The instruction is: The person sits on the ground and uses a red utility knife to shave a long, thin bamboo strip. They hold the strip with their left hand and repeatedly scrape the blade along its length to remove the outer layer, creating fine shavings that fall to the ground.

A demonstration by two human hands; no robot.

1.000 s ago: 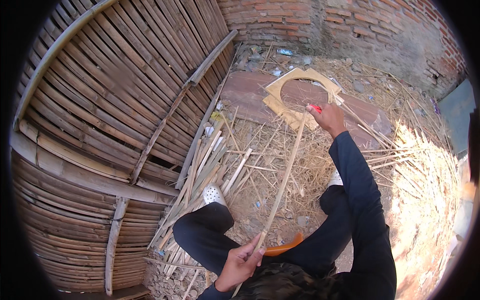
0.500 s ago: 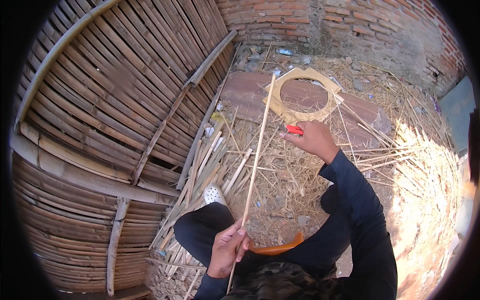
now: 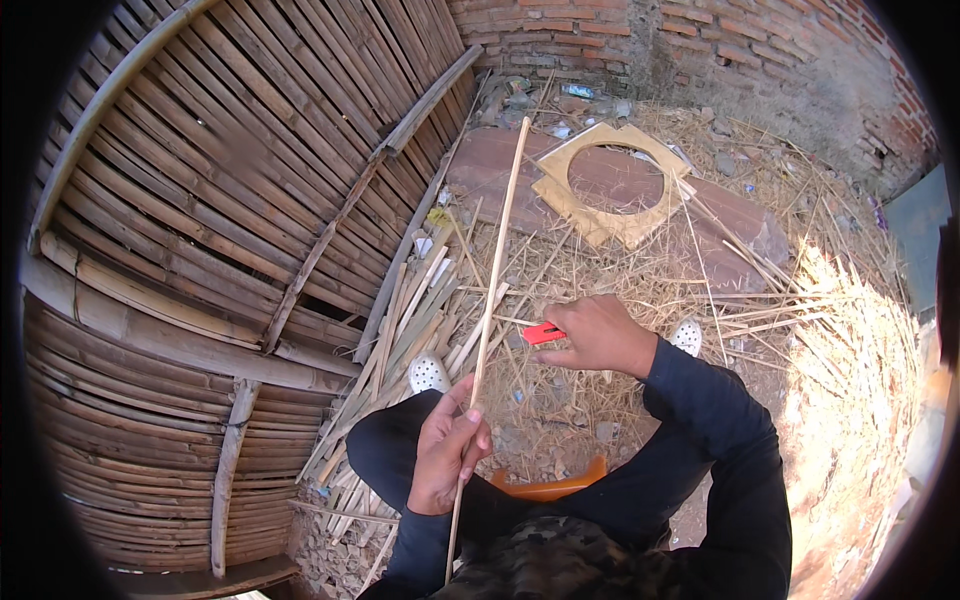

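Note:
My left hand [image 3: 449, 447] is closed around the lower part of a long, pale bamboo strip [image 3: 499, 240]. The strip stands slanted, its upper end reaching past the reddish-brown slab. To the right of the strip, my right hand [image 3: 600, 337] grips a red box cutter [image 3: 542, 333], which points left toward the strip without touching it. Whether its blade is out is too small to tell. Beyond both hands, a flat yellowish board [image 3: 553, 192] with a large round hole lies on the slab [image 3: 480, 175].
Split bamboo strips [image 3: 400, 325] are heaped along the slatted bamboo wall [image 3: 200, 160] at the left. Shavings litter the ground, and more thin sticks [image 3: 770, 318] lie at the right. A brick wall [image 3: 560, 40] closes the far side. Something orange [image 3: 560, 485] shows between my legs.
My right hand has come nearer to me with the box cutter, down along the strip's right side. The left hand has risen slightly, with the strip tipping a little left.

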